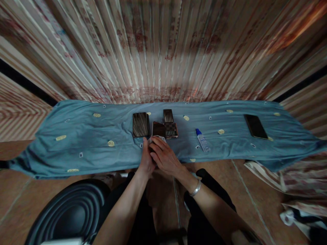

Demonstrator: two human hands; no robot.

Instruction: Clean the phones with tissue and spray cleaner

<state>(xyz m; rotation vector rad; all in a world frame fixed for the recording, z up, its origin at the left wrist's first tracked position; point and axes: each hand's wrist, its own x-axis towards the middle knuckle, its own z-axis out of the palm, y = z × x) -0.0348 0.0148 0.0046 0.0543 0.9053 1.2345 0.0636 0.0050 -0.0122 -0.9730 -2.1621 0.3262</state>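
My left hand (146, 160) and my right hand (165, 158) meet at the front edge of the cloth, fingers closed together. The right fingers lie over the left hand, whose fingertips are mostly hidden. A pale scrap (159, 137) shows at the right fingertips; what the hands grip is hidden. Just beyond them sits a dark brown flat piece (158, 129). Touching its right side is a checkered dark case (171, 130), with a small dark case (168, 115) behind that. To the left lies a shiny black flat rectangular object (140, 124).
A clear tube with a blue cap (203, 141) lies to the right, and a black phone (255, 126) farther right. Blue patterned cloth (97, 156) covers the narrow table. Striped curtains (163, 68) hang behind. A round black stool (68, 214) stands at lower left.
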